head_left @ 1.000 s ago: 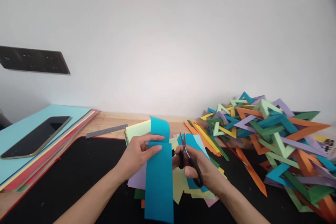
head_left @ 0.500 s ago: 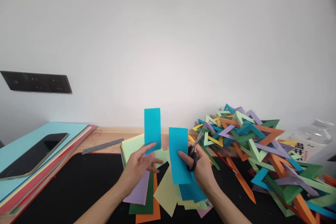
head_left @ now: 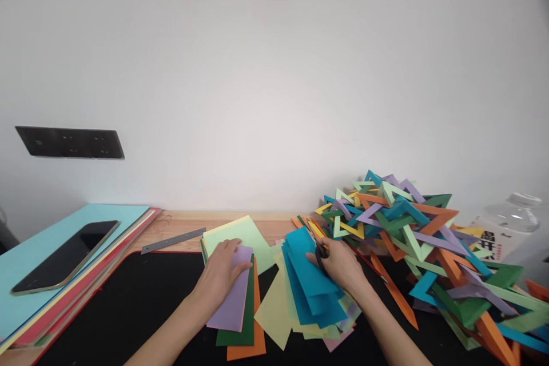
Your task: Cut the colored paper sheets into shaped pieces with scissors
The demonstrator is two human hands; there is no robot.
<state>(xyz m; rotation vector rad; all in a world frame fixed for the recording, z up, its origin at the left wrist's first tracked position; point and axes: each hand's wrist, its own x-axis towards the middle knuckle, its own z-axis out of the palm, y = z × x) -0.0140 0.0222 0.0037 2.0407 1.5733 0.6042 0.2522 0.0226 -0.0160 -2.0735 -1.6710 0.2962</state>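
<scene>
Gripping scissors (head_left: pixel 319 253), the right hand (head_left: pixel 342 264) touches smooth blue paper rectangles (head_left: pixel 302 274).

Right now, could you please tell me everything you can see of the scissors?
The scissors have black, plastic-looking handles and slim, grey, metal-looking blades, pointing away from the person and a little to the left. They are held in the right hand's grip, which hides part of the handles, at the upper right of the blue paper pieces. Whether the blades are open or touching paper is too small to tell.

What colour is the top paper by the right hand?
Blue; the top paper shows best in the head view.
</scene>
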